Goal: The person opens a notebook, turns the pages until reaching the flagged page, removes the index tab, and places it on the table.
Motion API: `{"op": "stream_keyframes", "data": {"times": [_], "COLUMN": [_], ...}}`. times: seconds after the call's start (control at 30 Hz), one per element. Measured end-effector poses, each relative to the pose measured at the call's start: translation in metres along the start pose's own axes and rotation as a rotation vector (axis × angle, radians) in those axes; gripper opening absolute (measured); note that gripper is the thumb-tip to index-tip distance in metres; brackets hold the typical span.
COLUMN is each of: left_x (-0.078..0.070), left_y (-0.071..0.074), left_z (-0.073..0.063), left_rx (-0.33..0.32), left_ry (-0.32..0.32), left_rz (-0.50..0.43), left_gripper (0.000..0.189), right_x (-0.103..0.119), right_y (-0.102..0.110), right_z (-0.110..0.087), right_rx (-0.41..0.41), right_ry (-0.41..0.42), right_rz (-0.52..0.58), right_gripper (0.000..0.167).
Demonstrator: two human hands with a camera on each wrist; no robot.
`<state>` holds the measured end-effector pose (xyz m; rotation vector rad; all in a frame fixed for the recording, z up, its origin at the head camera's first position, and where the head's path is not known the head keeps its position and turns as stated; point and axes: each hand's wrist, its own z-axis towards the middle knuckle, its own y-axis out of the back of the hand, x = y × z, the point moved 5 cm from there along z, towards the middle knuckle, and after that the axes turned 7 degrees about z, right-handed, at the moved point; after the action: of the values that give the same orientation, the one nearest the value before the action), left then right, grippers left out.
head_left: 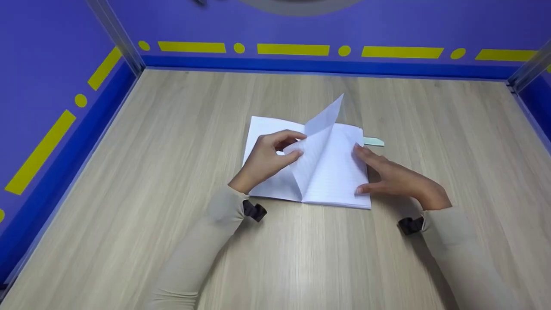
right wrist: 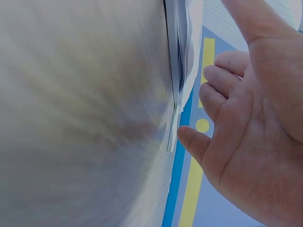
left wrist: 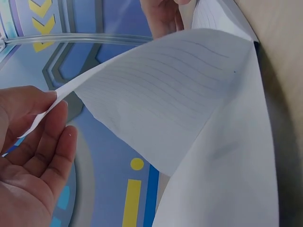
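Notebook (head_left: 340, 185)'s lying open on the table (head_left: 172, 129), one page (head_left: 325, 125) lifted and curling. Left hand (head_left: 271, 157) has that sheet pinched between thumb and fingers; I'd go light so it doesn't crease. Right hand (head_left: 391, 176) is spread at the right edge, can't tell if it's pressing; steadying there should help. Pale green tab (head_left: 373, 141) pokes out just beyond.

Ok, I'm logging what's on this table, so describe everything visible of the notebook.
The notebook lies open on the wood-look table, its white paper pages faintly ruled. One leaf is lifted and curved, pinched by the left hand. The right hand is at the right page's outer edge, where a pale green tab juts out. The cover is mostly hidden.
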<state>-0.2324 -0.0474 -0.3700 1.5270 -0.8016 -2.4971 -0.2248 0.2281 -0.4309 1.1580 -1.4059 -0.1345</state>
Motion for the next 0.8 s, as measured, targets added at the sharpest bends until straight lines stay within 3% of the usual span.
{"op": "stream_keyframes", "data": {"times": [0.27,0.8], "left_x": [0.006,0.018], "left_y": [0.008,0.023], "left_z": [-0.004,-0.012], "left_rx": [0.006,-0.035], "left_ry": [0.02,-0.063], "left_rz": [0.025,0.117], "left_gripper": [0.033,0.045], "right_x": [0.001,0.008], "right_y": [-0.001,-0.005], "right_z": [0.001,0.006], "right_rx": [0.004,0.014], "right_ry": [0.003,0.069], "right_rz": [-0.004,-0.023], "right_gripper": [0.108,0.105]}}
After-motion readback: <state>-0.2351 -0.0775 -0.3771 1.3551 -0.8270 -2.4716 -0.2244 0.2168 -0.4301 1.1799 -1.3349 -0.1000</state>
